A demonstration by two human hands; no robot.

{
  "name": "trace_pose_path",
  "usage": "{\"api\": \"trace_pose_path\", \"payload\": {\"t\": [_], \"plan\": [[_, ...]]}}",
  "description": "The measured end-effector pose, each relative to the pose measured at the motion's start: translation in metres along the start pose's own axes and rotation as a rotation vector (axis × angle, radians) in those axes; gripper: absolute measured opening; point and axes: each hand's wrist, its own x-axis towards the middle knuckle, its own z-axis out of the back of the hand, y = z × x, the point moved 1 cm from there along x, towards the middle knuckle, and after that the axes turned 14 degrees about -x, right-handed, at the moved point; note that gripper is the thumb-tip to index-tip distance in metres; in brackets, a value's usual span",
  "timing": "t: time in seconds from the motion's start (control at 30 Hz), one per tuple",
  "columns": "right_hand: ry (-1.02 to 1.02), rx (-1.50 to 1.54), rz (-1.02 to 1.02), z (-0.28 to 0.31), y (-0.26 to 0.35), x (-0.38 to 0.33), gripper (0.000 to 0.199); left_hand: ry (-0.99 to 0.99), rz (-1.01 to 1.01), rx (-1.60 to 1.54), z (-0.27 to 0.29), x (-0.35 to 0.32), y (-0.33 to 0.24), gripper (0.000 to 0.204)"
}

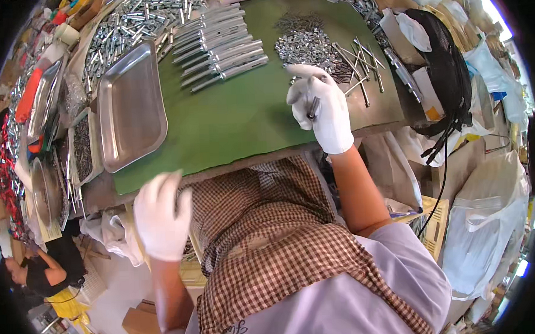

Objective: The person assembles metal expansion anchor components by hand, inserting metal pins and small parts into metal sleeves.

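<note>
Gloves on both hands: left hand (161, 216) hangs blurred and loosely open off the near edge of the green mat (229, 121), holding nothing visible. Right hand (320, 108) is raised over the mat, fingers pinching a small metal rod (312, 108), below the pile of screws (307, 46).

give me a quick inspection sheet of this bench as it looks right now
surface: green mat on a worn bench
job's things: thin metal piece in the right hand; pile of small metal parts; row of metal tubes
clutter: steel tray; loose rods
grippers: right hand gloved, pinching the piece; left hand gloved, blurred, off the bench edge
cables: black cables hanging at the right
surroundings: white plastic bags, cardboard boxes, another person
</note>
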Motion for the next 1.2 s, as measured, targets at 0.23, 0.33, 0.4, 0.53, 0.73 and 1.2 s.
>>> {"api": "trace_pose_path", "payload": {"t": [0.23, 0.33, 0.4, 0.53, 0.73, 1.2], "plan": [[0.007, -0.136, -0.046, -0.007, 0.001, -0.001, 0.030, -0.204, -0.288, -0.079, -0.082, 0.146, -0.019, 0.029], [-0.008, -0.159, -0.056, -0.008, 0.004, -0.004, 0.028, -0.184, -0.215, -0.019, -0.105, 0.168, -0.015, 0.031], [-0.007, -0.173, -0.086, -0.005, 0.003, -0.005, 0.028, -0.164, -0.157, -0.024, -0.113, 0.169, -0.017, 0.032], [0.005, -0.173, -0.095, -0.003, 0.004, -0.005, 0.027, -0.175, -0.159, -0.056, -0.116, 0.169, -0.016, 0.034], [0.026, -0.155, -0.058, -0.004, 0.003, -0.004, 0.027, -0.069, -0.164, -0.156, -0.114, 0.166, -0.006, 0.030], [0.101, -0.207, -0.082, 0.001, 0.014, -0.021, 0.030, 0.233, 0.155, -0.707, -0.067, 0.113, -0.005, 0.034]]}}
